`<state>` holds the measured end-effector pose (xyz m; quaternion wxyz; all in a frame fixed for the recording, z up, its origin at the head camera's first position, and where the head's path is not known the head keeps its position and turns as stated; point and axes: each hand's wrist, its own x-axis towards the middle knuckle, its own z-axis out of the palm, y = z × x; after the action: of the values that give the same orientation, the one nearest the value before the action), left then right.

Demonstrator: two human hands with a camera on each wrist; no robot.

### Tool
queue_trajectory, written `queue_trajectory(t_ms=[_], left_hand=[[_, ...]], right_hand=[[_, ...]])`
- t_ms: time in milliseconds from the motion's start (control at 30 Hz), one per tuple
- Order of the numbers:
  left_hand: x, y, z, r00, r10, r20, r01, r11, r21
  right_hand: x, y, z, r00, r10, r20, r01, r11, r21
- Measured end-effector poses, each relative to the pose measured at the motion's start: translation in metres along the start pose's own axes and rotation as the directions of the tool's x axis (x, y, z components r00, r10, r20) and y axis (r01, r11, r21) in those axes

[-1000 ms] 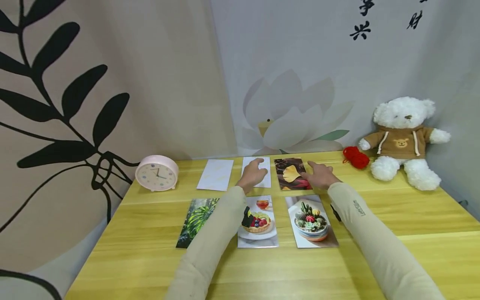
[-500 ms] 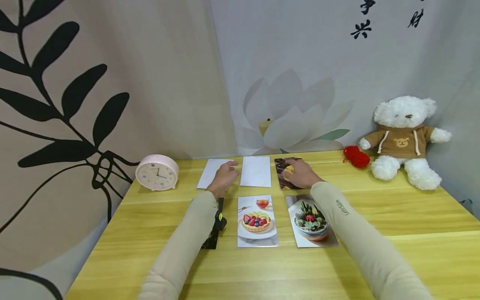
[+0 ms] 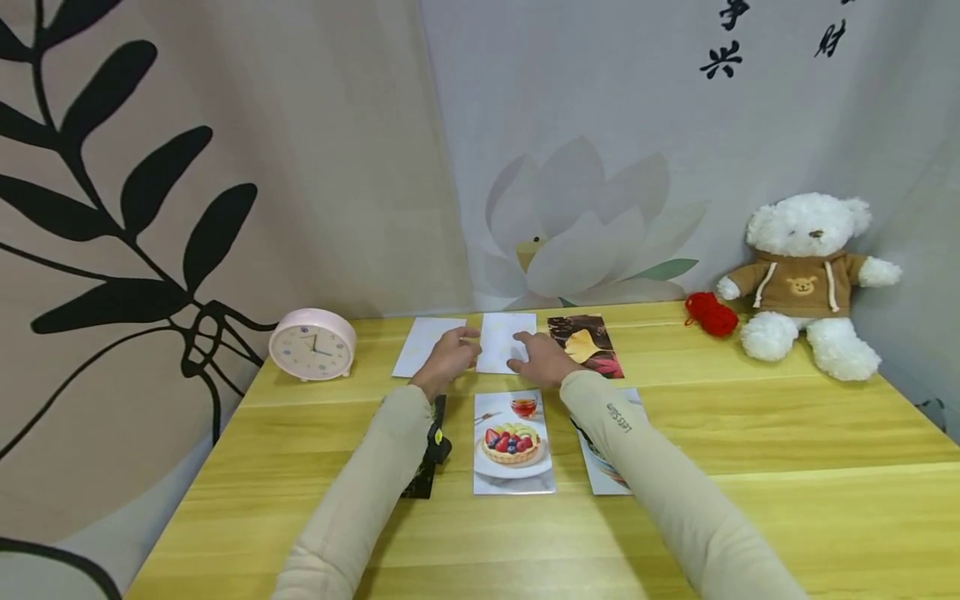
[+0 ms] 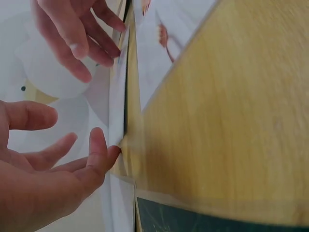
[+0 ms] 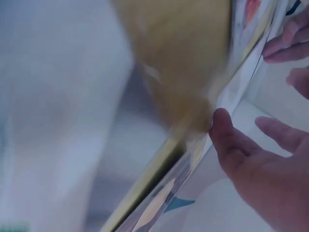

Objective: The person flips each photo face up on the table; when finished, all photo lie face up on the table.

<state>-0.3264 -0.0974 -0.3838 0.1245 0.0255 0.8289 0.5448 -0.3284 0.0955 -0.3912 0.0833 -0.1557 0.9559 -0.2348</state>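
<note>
A white card [image 3: 498, 346] lies in the middle of the back row, with a hand on either side. My left hand [image 3: 447, 360] covers the gap between it and the left white card [image 3: 422, 342]; in the left wrist view its fingertips [image 4: 115, 151] touch the middle card's edge. Over that card's right side is my right hand [image 3: 546, 360], a fingertip [image 5: 222, 116] at its edge in the right wrist view. Neither hand grips anything. To the right lies a photo card with a yellow leaf [image 3: 581, 346].
In the front row lie a fruit tart card [image 3: 513, 446], a plant-pot card [image 3: 603, 471] partly under the right sleeve and a dark card [image 3: 422, 487] mostly under the left. A pink clock [image 3: 312, 343], red yarn [image 3: 711, 314] and a teddy bear [image 3: 806, 283] stand along the back.
My left hand has moved left, off the middle white card to its left edge. My right hand has moved left from the leaf card to the middle white card.
</note>
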Motion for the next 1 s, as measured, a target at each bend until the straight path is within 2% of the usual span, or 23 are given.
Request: queue_trajectory(t_ms=[100,200,333,467,600,867,933,1000], left_hand=[[0.000,0.001,0.001,1.000,-0.006,-0.002,0.006,0.998,-0.061],[0.001,0.002,0.000,0.999,-0.009,-0.036,0.003,0.989,-0.151],[0.002,0.005,0.000,0.996,-0.009,-0.094,-0.018,0.959,-0.282],[0.005,0.007,0.003,0.995,0.017,-0.095,-0.051,0.928,-0.370],[0.005,0.006,0.010,0.996,0.039,-0.077,-0.068,0.907,-0.415],[0.006,0.007,0.020,0.996,0.064,-0.066,-0.088,0.882,-0.463],[0.007,0.009,0.023,0.996,0.059,-0.062,-0.083,0.863,-0.498],[0.008,0.012,0.027,0.997,0.050,-0.056,-0.073,0.834,-0.548]], right_hand=[[0.002,-0.004,0.003,1.000,0.005,0.010,-0.005,1.000,-0.021],[0.000,-0.010,0.002,1.000,0.008,0.015,-0.007,1.000,-0.030],[-0.003,-0.017,-0.002,1.000,-0.008,0.009,0.009,0.999,-0.041],[-0.006,-0.020,-0.006,1.000,-0.013,-0.008,0.013,1.000,-0.018],[-0.009,-0.020,-0.009,1.000,-0.014,-0.016,0.014,1.000,0.019],[-0.012,-0.017,-0.016,0.997,-0.075,-0.018,0.076,0.995,0.071],[-0.013,-0.016,-0.019,0.996,-0.085,-0.029,0.087,0.991,0.103],[-0.014,-0.015,-0.020,0.996,-0.086,-0.036,0.091,0.985,0.149]])
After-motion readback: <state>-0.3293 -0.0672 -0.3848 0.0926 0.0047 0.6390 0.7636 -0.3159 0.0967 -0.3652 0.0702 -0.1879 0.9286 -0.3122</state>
